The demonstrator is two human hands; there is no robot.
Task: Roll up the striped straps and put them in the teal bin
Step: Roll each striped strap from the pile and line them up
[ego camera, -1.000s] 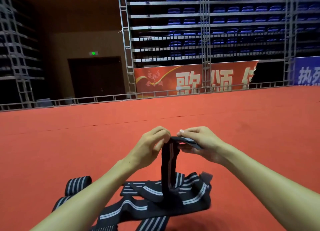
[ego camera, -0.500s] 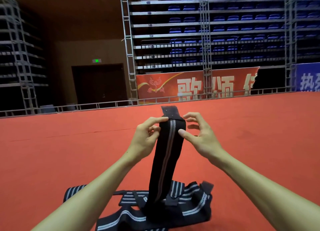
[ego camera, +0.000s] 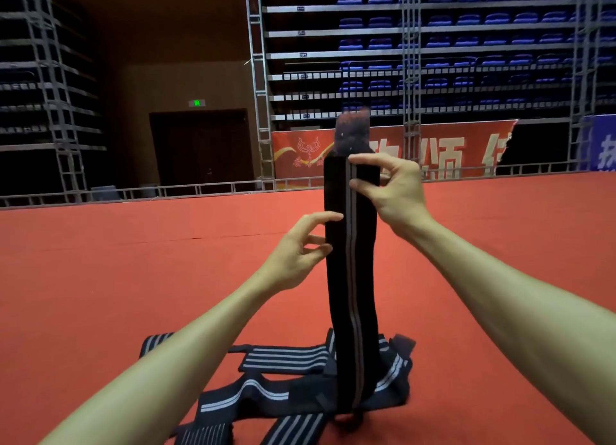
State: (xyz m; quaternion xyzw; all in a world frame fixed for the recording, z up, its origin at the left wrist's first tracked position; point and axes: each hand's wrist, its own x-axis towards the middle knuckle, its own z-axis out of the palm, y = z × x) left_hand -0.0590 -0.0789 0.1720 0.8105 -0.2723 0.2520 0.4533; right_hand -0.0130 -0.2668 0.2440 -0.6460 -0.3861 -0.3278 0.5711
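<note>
A long black strap with grey stripes (ego camera: pixel 351 278) is stretched upright in front of me, its lower end running into a heap of more striped straps (ego camera: pixel 283 388) on the red carpet. My right hand (ego camera: pixel 390 191) pinches the strap near its top, just below a dark fuzzy end tab. My left hand (ego camera: pixel 300 251) pinches the strap's left edge lower down. Part of a rolled strap (ego camera: pixel 156 341) shows behind my left forearm. No teal bin is in view.
Red carpet (ego camera: pixel 133 278) covers the floor around the heap. A low metal railing (ego camera: pixel 166 189) borders it at the back, with a red banner, scaffold frames and rows of blue seats beyond. A dark doorway stands at back left.
Both hands have raised the strap from a folded bunch at chest height to a taut upright length. My right hand has climbed to the top; my left hand has slid down the edge.
</note>
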